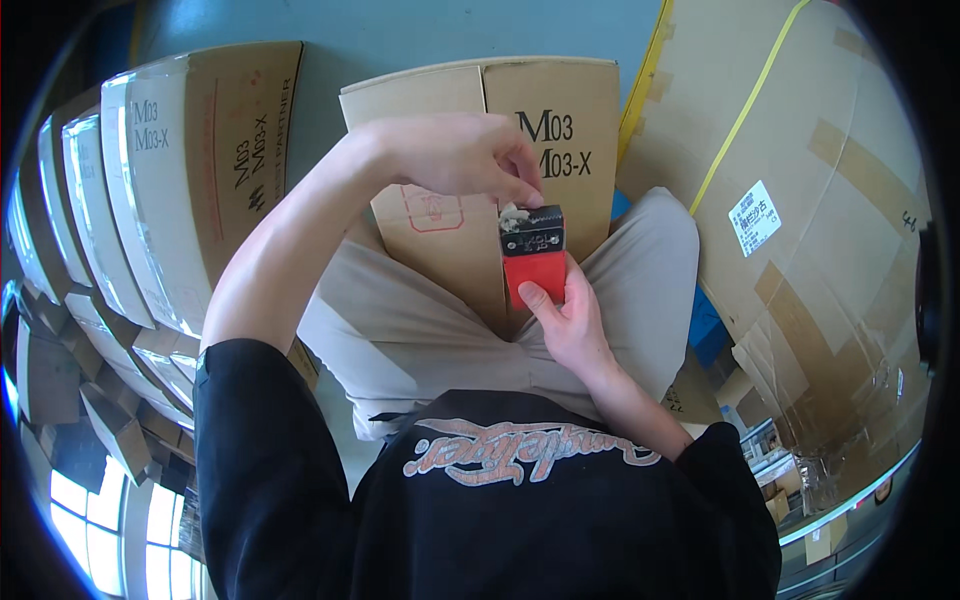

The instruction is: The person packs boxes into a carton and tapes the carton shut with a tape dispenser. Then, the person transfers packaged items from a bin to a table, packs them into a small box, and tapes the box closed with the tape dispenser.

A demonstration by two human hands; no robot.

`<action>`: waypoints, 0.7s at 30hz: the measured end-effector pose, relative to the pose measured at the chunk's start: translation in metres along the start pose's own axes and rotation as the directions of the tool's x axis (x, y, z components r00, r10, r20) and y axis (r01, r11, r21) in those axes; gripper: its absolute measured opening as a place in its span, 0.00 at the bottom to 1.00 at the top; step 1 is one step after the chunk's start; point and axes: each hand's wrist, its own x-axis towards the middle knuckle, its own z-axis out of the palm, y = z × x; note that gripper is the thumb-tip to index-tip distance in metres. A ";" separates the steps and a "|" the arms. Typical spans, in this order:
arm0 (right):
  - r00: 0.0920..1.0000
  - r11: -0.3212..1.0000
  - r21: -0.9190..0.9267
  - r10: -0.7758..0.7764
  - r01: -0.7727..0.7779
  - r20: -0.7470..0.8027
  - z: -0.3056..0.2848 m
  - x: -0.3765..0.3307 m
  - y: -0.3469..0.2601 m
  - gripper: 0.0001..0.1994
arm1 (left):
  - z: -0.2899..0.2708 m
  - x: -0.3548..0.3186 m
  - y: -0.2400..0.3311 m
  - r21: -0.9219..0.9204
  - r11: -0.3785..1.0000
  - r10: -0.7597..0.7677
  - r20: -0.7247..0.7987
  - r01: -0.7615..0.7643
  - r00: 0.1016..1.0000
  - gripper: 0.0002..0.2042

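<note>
My right hand [577,322] grips a small block-shaped thing with a red body and a black end [536,272], thumb across its lower front. It stands nearly upright between my knees, black end away from me. The black end has pale markings and a ridged top edge. A whitish crumpled scrap [513,217] clings to its upper left corner. My left hand [478,160] reaches over from the left with fingers bent and closed on that corner, seemingly pinching the scrap; the fingertips are partly hidden. Behind both hands is a closed brown carton [410,100] with dark print.
More brown cartons [240,130] stand in a row on my left, some wrapped in clear film. At my right is a large taped carton [800,120] with a yellow strap and a white label [754,218]. Blue floor [430,25] shows beyond.
</note>
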 end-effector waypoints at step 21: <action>0.979 0.977 0.051 -0.205 0.206 -0.024 0.027 0.050 -0.040 0.22 | -0.061 -0.019 0.002 0.200 0.979 0.071 -0.187 -0.033 0.980 0.09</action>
